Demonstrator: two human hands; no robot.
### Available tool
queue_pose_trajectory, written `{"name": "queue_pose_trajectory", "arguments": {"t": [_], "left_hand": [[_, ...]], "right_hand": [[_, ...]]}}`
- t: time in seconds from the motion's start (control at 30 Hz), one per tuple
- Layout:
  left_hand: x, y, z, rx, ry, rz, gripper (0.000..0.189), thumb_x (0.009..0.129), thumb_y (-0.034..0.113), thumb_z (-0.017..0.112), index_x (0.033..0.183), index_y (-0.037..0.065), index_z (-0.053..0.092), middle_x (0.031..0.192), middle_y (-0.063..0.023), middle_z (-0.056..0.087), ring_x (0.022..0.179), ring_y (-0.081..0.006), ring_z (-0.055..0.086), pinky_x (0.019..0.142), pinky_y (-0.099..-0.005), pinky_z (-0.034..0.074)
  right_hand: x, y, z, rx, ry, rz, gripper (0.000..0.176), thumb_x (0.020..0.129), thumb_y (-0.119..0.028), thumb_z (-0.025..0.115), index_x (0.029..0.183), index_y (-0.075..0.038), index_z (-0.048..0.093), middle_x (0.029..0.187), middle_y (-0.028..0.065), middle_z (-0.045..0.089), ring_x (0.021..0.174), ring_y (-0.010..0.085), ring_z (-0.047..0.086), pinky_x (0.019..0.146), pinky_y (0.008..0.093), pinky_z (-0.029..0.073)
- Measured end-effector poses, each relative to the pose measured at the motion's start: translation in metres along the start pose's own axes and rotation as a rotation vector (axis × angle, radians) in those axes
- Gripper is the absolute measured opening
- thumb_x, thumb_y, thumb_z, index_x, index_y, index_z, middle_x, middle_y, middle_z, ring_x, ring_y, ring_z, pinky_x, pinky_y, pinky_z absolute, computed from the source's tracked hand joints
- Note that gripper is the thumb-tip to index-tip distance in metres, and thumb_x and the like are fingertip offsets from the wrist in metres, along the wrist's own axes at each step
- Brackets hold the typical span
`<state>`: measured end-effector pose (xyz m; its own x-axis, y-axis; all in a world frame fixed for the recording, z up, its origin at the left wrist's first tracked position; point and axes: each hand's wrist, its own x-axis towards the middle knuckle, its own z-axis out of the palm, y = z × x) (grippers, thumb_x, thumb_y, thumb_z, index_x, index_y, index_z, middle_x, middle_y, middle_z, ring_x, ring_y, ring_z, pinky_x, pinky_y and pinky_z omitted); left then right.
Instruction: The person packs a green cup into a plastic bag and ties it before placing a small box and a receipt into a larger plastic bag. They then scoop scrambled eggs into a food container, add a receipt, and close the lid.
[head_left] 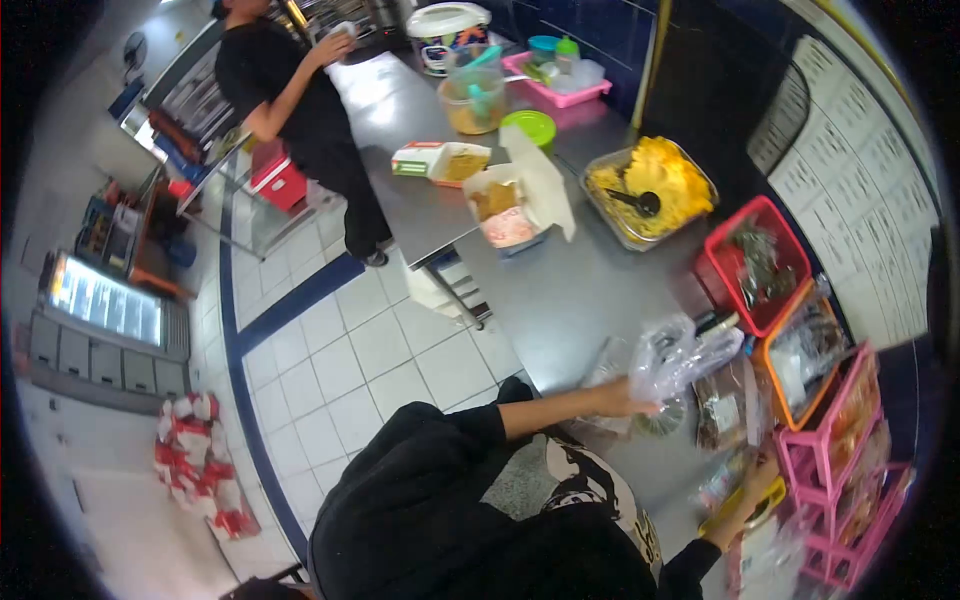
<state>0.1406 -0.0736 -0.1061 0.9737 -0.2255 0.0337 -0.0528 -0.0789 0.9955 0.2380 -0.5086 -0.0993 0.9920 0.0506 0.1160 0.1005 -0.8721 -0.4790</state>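
Over the steel counter [590,300], my left hand [622,397] is closed on a crumpled clear plastic bag [675,360]. Other clear bags lie under and beside it. My right hand [757,482] is at the lower right, by a yellow-edged item [765,500] and the pink rack [835,450]; its fingers are blurred and partly hidden. Between my hands rests a bag with brown contents [722,405]. Farther up the counter stand an open box of food [497,205] and a tray of yellow food [665,190] with a black spoon in it.
A red bin [755,262] and an orange basket [800,350] line the wall side. At the far end are a white bucket [447,35], a tub [470,100] and a pink tray [560,85]. Another person [290,110] stands at the counter's far left.
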Motion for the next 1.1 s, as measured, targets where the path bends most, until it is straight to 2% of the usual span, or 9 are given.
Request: {"name": "queue_pose_trajectory", "arguments": {"t": [0.13, 0.2, 0.3, 0.37, 0.4, 0.43, 0.5, 0.67, 1.1], "left_hand": [[-0.007, 0.028, 0.001, -0.125, 0.157, 0.077, 0.031, 0.082, 0.033, 0.061, 0.092, 0.005, 0.065, 0.087, -0.0084, 0.065, 0.085, -0.0212, 0.060, 0.080, -0.0334, 0.045], [-0.004, 0.027, -0.004, -0.267, -0.035, 0.008, 0.024, 0.082, 0.029, 0.059, 0.086, 0.006, 0.065, 0.081, -0.0040, 0.064, 0.075, -0.0156, 0.058, 0.074, -0.0305, 0.045], [-0.003, 0.042, -0.017, -0.374, -0.175, -0.151, 0.020, 0.081, 0.028, 0.059, 0.083, 0.009, 0.065, 0.073, -0.0010, 0.062, 0.063, -0.0092, 0.051, 0.065, -0.0258, 0.043], [-0.001, 0.048, -0.025, -0.308, -0.190, -0.202, 0.019, 0.082, 0.028, 0.058, 0.082, 0.010, 0.065, 0.071, -0.0002, 0.061, 0.061, -0.0078, 0.048, 0.062, -0.0246, 0.041], [0.001, 0.051, -0.026, -0.236, -0.192, -0.251, 0.019, 0.082, 0.028, 0.058, 0.081, 0.010, 0.065, 0.069, 0.0006, 0.061, 0.058, -0.0064, 0.046, 0.059, -0.0233, 0.040], [0.003, 0.057, -0.026, -0.281, -0.183, -0.309, 0.019, 0.083, 0.027, 0.058, 0.081, 0.010, 0.065, 0.069, 0.0001, 0.062, 0.057, -0.0066, 0.046, 0.057, -0.0228, 0.039], [0.008, 0.056, -0.023, -0.395, -0.165, -0.356, 0.019, 0.082, 0.026, 0.060, 0.080, 0.008, 0.064, 0.070, -0.0018, 0.062, 0.055, -0.0070, 0.046, 0.053, -0.0218, 0.038], [0.011, 0.052, -0.018, -0.530, -0.117, -0.279, 0.017, 0.080, 0.023, 0.064, 0.081, 0.006, 0.065, 0.072, -0.0046, 0.063, 0.053, -0.0073, 0.046, 0.048, -0.0209, 0.035], [0.012, 0.048, -0.018, -0.546, -0.043, -0.247, 0.026, 0.081, 0.027, 0.065, 0.095, 0.005, 0.065, 0.073, -0.0054, 0.062, 0.053, -0.0068, 0.045, 0.048, -0.0213, 0.034]], "right_hand": [[-0.011, -0.038, -0.011, -0.115, 0.301, -0.081, 0.019, 0.082, -0.010, 0.059, 0.097, 0.002, 0.060, 0.087, 0.0181, 0.063, 0.076, 0.0304, 0.061, 0.069, 0.0377, 0.048], [-0.022, -0.056, -0.021, -0.132, 0.498, -0.085, 0.019, 0.085, -0.011, 0.058, 0.097, 0.002, 0.060, 0.089, 0.0178, 0.064, 0.077, 0.0301, 0.062, 0.070, 0.0375, 0.049], [-0.042, -0.133, -0.050, 0.181, 0.811, 0.190, 0.017, 0.090, -0.017, 0.055, 0.097, -0.002, 0.061, 0.099, 0.0137, 0.064, 0.085, 0.0253, 0.063, 0.075, 0.0336, 0.049], [-0.053, -0.161, -0.046, 0.714, 0.845, 0.115, 0.020, 0.092, -0.014, 0.053, 0.099, 0.003, 0.056, 0.095, 0.0140, 0.062, 0.082, 0.0207, 0.061, 0.070, 0.0318, 0.052], [-0.062, -0.184, -0.045, 0.744, 0.790, 0.067, 0.019, 0.093, -0.016, 0.051, 0.098, 0.003, 0.054, 0.094, 0.0130, 0.061, 0.080, 0.0209, 0.060, 0.071, 0.0314, 0.053], [-0.073, -0.177, -0.033, 0.275, 0.762, -0.018, 0.019, 0.093, -0.017, 0.050, 0.096, 0.002, 0.053, 0.092, 0.0127, 0.060, 0.077, 0.0199, 0.060, 0.071, 0.0309, 0.053], [-0.088, -0.266, -0.025, 1.048, 0.534, -0.064, 0.017, 0.094, -0.016, 0.047, 0.094, 0.001, 0.049, 0.088, 0.0148, 0.059, 0.076, 0.0204, 0.061, 0.071, 0.0339, 0.053], [-0.109, -0.313, 0.015, 1.423, 0.295, 0.059, 0.011, 0.094, -0.009, 0.046, 0.097, 0.002, 0.046, 0.093, 0.0187, 0.060, 0.079, 0.0243, 0.063, 0.073, 0.0372, 0.054], [-0.118, -0.317, 0.043, 0.852, 0.252, -0.015, 0.005, 0.091, -0.001, 0.047, 0.091, 0.004, 0.048, 0.089, 0.0154, 0.064, 0.079, 0.0188, 0.064, 0.073, 0.0292, 0.052]]}}
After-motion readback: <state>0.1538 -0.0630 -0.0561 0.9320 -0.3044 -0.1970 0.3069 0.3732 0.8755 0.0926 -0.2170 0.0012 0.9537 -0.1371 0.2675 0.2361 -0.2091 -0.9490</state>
